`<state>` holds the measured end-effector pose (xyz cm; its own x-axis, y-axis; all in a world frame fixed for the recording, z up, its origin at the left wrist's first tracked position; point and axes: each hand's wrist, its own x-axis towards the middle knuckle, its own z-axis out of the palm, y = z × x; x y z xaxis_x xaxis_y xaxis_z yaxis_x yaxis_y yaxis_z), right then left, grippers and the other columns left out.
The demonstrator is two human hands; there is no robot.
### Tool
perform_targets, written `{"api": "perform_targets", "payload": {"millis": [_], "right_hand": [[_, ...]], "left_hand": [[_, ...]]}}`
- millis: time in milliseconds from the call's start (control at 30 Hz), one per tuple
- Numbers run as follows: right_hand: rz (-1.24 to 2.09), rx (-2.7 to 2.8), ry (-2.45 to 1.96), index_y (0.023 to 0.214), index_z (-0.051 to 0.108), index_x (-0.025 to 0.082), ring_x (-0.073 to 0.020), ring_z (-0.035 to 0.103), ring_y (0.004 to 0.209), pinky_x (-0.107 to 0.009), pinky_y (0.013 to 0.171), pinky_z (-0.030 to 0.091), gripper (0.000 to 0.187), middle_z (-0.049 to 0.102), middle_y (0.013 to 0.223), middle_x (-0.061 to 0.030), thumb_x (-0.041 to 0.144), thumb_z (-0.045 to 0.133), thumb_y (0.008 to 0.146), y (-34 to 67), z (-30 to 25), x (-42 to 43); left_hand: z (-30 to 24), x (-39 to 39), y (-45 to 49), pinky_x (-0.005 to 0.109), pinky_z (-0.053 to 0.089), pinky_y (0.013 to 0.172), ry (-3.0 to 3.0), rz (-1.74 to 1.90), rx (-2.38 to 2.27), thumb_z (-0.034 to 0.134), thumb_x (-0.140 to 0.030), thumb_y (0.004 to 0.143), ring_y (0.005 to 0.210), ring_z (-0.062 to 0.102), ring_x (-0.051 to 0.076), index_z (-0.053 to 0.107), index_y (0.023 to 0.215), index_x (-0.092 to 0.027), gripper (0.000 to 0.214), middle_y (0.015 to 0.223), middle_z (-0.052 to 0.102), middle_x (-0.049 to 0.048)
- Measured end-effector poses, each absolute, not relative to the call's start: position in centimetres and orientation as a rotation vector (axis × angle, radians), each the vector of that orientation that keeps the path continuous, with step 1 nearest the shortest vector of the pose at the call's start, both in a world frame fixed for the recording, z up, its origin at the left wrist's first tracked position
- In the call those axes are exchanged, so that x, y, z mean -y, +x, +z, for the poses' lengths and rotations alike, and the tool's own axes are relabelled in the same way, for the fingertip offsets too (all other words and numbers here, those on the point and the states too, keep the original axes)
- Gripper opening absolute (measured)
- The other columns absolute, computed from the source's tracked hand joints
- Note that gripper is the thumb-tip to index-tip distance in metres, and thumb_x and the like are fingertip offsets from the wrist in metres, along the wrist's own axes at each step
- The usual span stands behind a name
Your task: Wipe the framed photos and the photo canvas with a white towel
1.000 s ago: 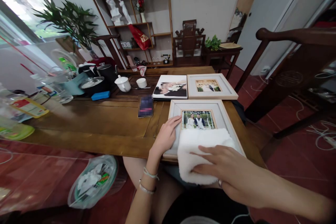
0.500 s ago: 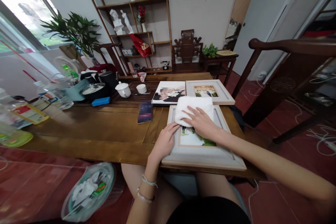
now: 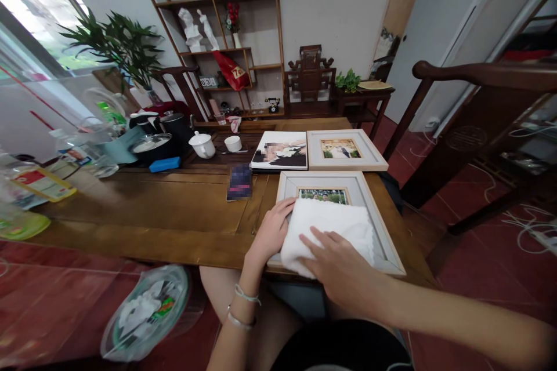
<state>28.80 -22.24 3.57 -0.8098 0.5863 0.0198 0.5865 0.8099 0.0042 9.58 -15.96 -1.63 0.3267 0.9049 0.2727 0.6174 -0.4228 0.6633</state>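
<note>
A folded white towel [image 3: 326, 229] lies over the lower part of a light wooden picture frame [image 3: 374, 203] at the table's front edge. My right hand [image 3: 337, 264] presses on the towel from above with its fingers spread. Flat against the frame's left border, beside the towel, rests my left hand [image 3: 272, 229], its fingers stretched out and its thumb hidden. Above the towel, the top strip of a photo [image 3: 322, 195] with greenery shows inside the frame; the towel hides the rest.
Behind the frame lie a second framed photo [image 3: 348, 152] and a photo panel [image 3: 281, 151]. A dark booklet [image 3: 239, 182] is to their left. Farther left stand a white lidded cup [image 3: 202, 145], a blue sponge [image 3: 165, 164], pots and bottles. A bin [image 3: 148, 313] stands below.
My right hand has drawn the towel from the frame's top down to its lower edge, uncovering the top of the photo. My left hand has stayed at the left border.
</note>
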Motion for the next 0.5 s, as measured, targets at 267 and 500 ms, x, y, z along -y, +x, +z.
{"api": "perform_targets", "payload": {"millis": [267, 500], "right_hand": [[-0.042, 2.900, -1.163, 0.122, 0.062, 0.017, -0.0349, 0.038, 0.133, -0.050, 0.100, 0.038, 0.050, 0.048, 0.142, -0.0125, 0.004, 0.047, 0.075, 29.7, 3.0, 18.6], [0.398, 2.953, -0.915, 0.101, 0.071, 0.030, -0.0178, 0.064, 0.087, -0.029, 0.077, 0.047, 0.053, 0.071, 0.096, -0.0013, 0.000, 0.044, 0.066, 33.8, 8.1, 19.9]], "left_hand": [[-2.0, 15.8, 9.4, 0.040, 0.031, 0.114, 2.183, 0.884, -1.323, 0.034, 0.002, 0.079, 0.131, 0.043, 0.019, 0.054, 0.130, -0.020, 0.059, 0.139, 0.051, 0.0053], [-2.1, 15.8, 9.3, 0.042, 0.031, 0.115, 2.203, 0.886, -1.318, 0.033, 0.002, 0.079, 0.132, 0.042, 0.019, 0.053, 0.132, -0.020, 0.061, 0.141, 0.050, 0.0049]]}}
